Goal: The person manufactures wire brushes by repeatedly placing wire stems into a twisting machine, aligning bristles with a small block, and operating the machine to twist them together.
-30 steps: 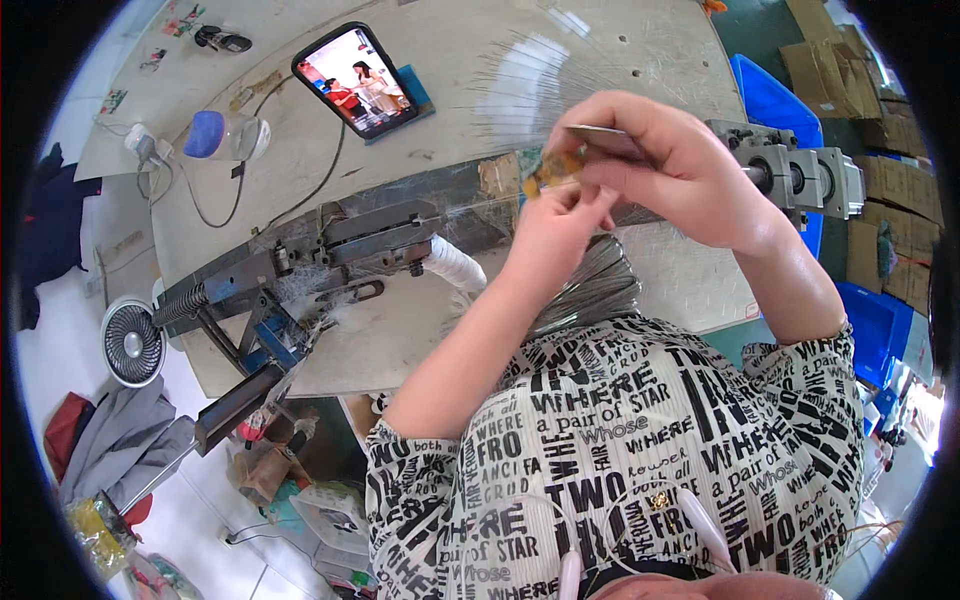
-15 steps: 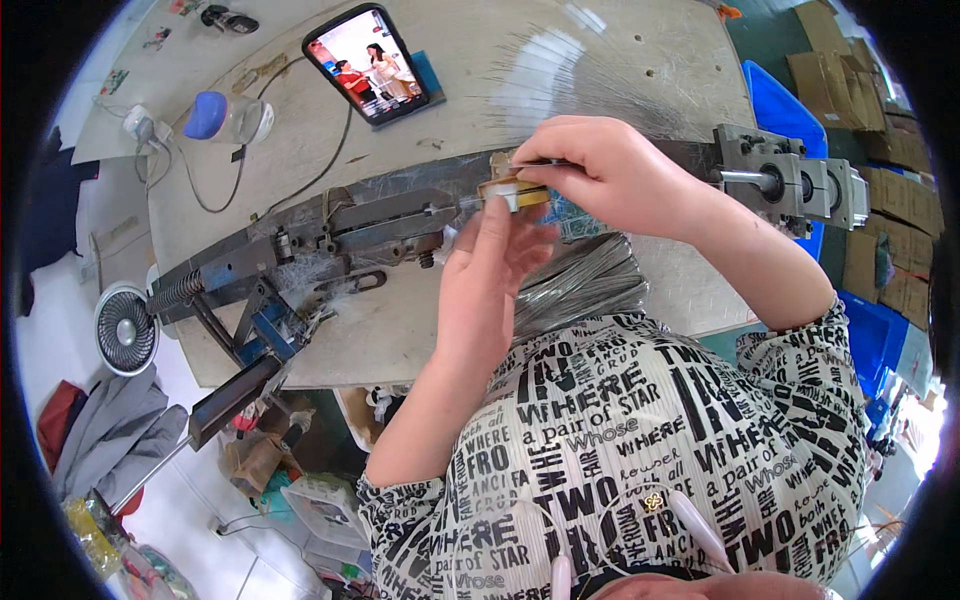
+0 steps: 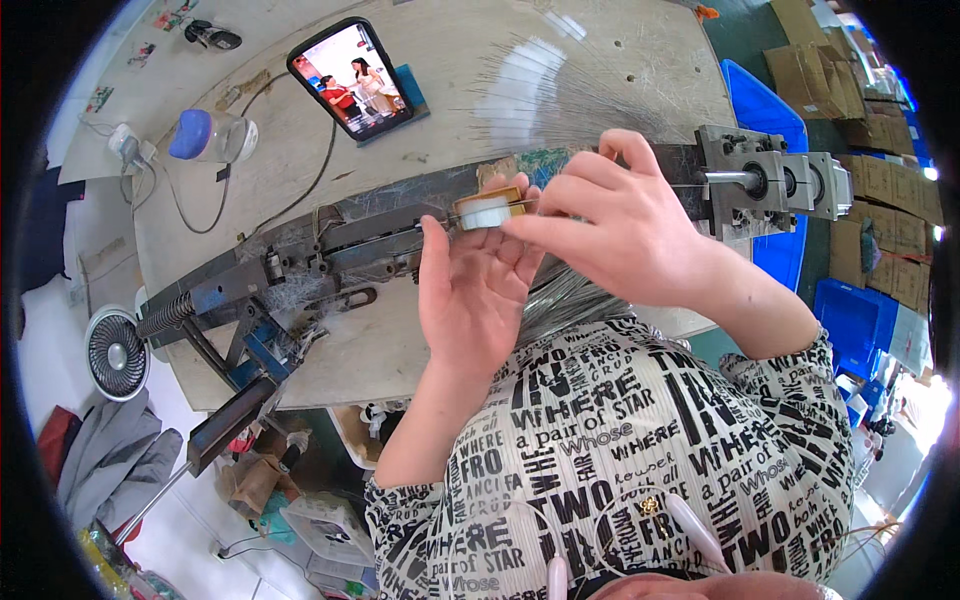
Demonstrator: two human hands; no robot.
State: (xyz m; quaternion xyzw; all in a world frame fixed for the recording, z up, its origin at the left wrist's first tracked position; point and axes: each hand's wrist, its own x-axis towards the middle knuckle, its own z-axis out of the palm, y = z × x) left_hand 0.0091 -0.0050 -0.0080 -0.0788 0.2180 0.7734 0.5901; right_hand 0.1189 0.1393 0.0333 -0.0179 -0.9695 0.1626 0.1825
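Note:
Between my hands, over the bench machine's long metal bar [image 3: 370,232], sits a white roll-like piece in a yellow-brown frame [image 3: 487,212]. My left hand [image 3: 475,285] is palm up and open below it, thumb out to the left and fingers reaching under the piece. At its right end is my right hand [image 3: 610,215], with thumb and fingers pinched around a thin metal wire. That wire runs toward the piece; its exact fit there is too small to tell. A bundle of thin metal wires [image 3: 575,300] lies just nearer to me, partly behind my right hand.
A shaft in bearing blocks [image 3: 770,180] stands at the bar's right end, beside a blue bin [image 3: 765,110]. Loose wires [image 3: 560,90] fan out at the back. A propped phone [image 3: 352,80], a blue-lidded jar [image 3: 212,137] and a cable stand back left; a lever [image 3: 235,425] juts at the near left.
My left hand has opened from its grip on the framed piece and turned palm up. My right hand has shifted slightly down and right, and the white side of the piece now shows more.

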